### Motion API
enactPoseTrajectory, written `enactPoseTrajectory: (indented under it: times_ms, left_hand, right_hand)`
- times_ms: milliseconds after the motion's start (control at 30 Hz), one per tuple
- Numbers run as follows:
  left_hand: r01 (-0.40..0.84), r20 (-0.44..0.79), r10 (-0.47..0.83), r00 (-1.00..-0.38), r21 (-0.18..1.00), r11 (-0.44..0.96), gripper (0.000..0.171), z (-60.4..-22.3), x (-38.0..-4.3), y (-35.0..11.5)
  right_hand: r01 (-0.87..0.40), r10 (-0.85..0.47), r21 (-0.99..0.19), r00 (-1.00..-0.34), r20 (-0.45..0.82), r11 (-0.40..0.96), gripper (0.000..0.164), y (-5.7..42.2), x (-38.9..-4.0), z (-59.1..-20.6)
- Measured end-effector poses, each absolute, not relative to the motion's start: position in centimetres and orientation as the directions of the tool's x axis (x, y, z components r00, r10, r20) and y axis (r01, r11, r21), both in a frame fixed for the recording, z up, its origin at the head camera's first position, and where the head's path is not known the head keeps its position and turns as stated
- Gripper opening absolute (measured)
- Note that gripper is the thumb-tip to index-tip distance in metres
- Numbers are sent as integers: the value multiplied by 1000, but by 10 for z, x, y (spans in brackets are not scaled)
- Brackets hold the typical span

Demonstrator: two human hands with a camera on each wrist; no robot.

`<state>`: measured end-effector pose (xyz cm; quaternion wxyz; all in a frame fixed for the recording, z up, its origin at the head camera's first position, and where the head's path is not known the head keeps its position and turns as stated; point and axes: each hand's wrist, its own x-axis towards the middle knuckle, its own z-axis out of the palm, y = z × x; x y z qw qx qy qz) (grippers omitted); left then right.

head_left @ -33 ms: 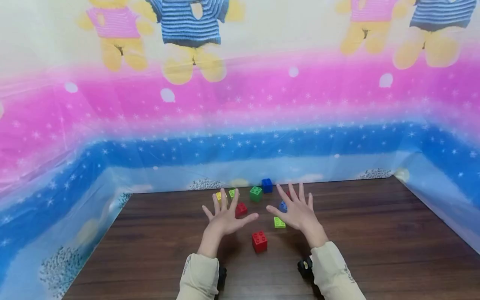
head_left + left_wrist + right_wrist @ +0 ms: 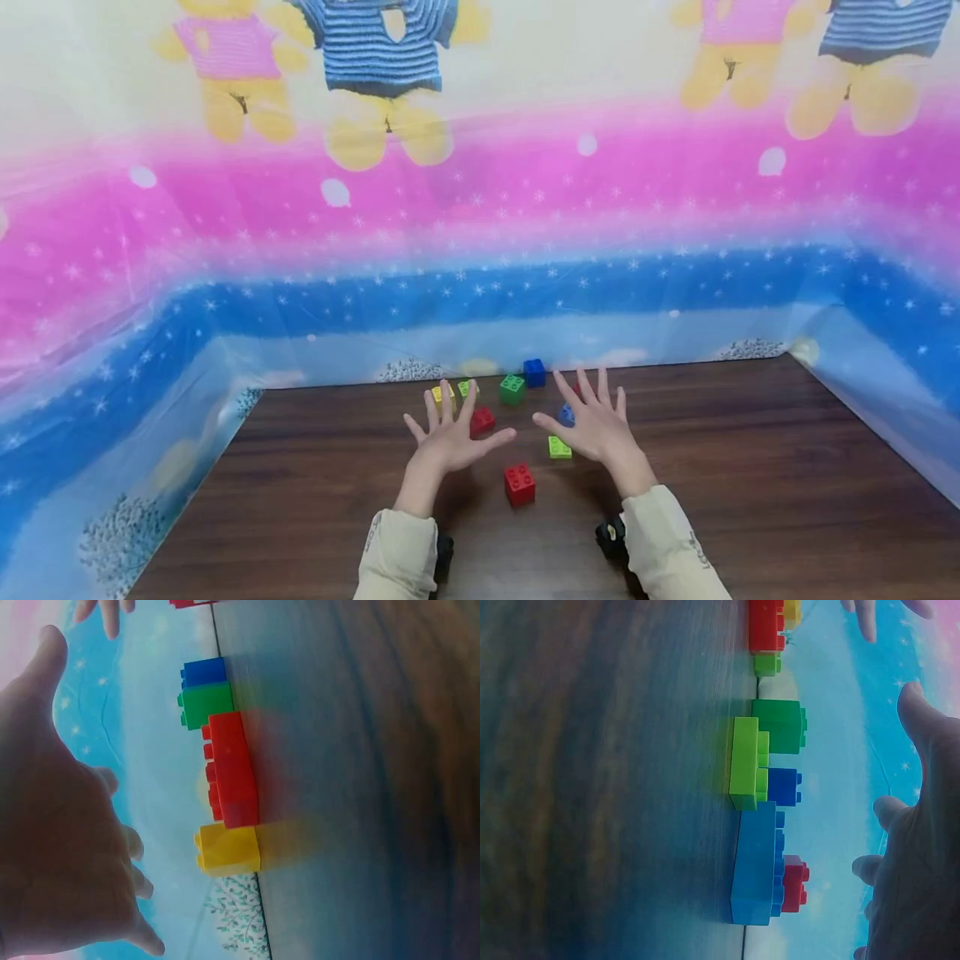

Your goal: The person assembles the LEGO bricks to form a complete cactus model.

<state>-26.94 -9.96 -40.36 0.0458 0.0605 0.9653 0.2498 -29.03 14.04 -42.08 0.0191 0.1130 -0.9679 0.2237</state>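
Both hands hover over the table with fingers spread, holding nothing. My left hand (image 2: 448, 443) is nearest a red brick (image 2: 483, 420), with a yellow brick (image 2: 442, 395) and a small lime brick (image 2: 464, 389) past its fingertips. My right hand (image 2: 602, 431) partly covers a blue brick (image 2: 566, 415); a lime brick (image 2: 559, 448) lies beside its thumb. Between the wrists, closer to the front, sits a red brick (image 2: 520, 486). The right wrist view shows the longer blue brick (image 2: 754, 862) below the lime one, and a second red brick (image 2: 795, 886) behind it.
A green brick (image 2: 512, 390) and a dark blue brick (image 2: 534, 372) stand at the back of the brown wooden table (image 2: 315, 492). A patterned cloth (image 2: 510, 292) rises along the back and sides. Black wrist cameras (image 2: 611, 537) sit below the cuffs.
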Motion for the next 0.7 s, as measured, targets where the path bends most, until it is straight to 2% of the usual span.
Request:
enactPoseTrajectory:
  times_ms: [300, 700]
  left_hand:
    - [83, -76, 144, -987, 527, 846, 108, -399, -270, -106]
    - [189, -77, 286, -955, 585, 789, 117, -393, -266, -99]
  right_hand:
    - [-215, -206, -474, -976, 72, 854, 90, 143, -290, -414]
    - [-206, -198, -536, -977, 72, 819, 91, 156, -291, -413]
